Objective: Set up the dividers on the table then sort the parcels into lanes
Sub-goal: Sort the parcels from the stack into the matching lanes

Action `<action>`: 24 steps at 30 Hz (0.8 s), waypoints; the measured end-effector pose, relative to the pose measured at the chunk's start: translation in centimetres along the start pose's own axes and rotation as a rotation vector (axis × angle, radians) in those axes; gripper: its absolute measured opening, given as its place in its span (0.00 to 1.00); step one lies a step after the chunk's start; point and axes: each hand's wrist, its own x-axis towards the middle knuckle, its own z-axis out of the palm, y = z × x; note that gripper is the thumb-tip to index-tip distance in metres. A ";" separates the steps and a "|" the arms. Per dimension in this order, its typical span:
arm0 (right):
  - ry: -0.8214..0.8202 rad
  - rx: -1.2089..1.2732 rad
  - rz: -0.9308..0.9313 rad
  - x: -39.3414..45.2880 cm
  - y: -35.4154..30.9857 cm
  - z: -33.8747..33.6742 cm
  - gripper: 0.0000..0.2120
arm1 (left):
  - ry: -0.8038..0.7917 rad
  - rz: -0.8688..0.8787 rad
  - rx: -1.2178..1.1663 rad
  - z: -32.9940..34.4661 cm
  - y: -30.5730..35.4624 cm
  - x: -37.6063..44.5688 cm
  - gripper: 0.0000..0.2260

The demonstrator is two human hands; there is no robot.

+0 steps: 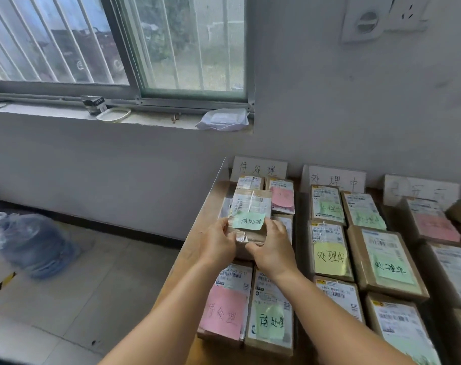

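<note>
A cardboard parcel (250, 206) with a green handwritten note sits in the left lane of the wooden table (195, 233). My left hand (220, 242) grips its near left edge and my right hand (273, 247) grips its near right corner. Three white handwritten sign cards stand against the wall: the left card (259, 168), the middle card (334, 179) and the right card (421, 189). Several more labelled parcels lie in rows under each card, among them a pink-noted parcel (224, 306) and a yellow-noted parcel (329, 255). Dark divider strips (300, 233) run between the lanes.
A blue water jug (32, 246) lies on the tiled floor to the left of the table. The window sill holds a white packet (222, 119), a small dark box (94, 104) and a shallow dish (113, 114). The table's left edge drops off beside my left arm.
</note>
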 end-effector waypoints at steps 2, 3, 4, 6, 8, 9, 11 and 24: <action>-0.001 -0.009 0.014 -0.1 0.1 0.3 0.35 | -0.026 0.008 -0.029 0.3 -0.6 0.3 0.16; 0.001 -0.015 0.020 -0.2 0.1 0.4 0.35 | -0.030 0.011 -0.019 0.3 -0.8 0.4 0.16; 0.002 -0.021 0.028 -0.2 0.1 0.5 0.35 | -0.028 0.014 -0.008 0.4 -0.9 0.5 0.16; 0.001 -0.027 0.036 -0.2 0.0 0.6 0.34 | -0.030 0.026 0.004 0.3 -0.9 0.6 0.14; 0.002 -0.027 0.038 -0.4 -0.2 0.7 0.35 | -0.055 0.047 0.023 0.2 -0.7 0.5 0.13; -0.001 -0.032 0.041 -0.6 -0.3 0.6 0.35 | -0.070 0.063 0.044 0.1 -0.6 0.4 0.12; -0.006 -0.047 0.045 -1.0 -0.5 0.1 0.37 | -0.102 0.110 0.144 -0.2 -0.5 0.3 0.13; 0.101 -0.414 0.020 -7.7 0.7 -7.8 0.38 | -0.193 0.594 0.588 1.4 5.4 -5.3 0.25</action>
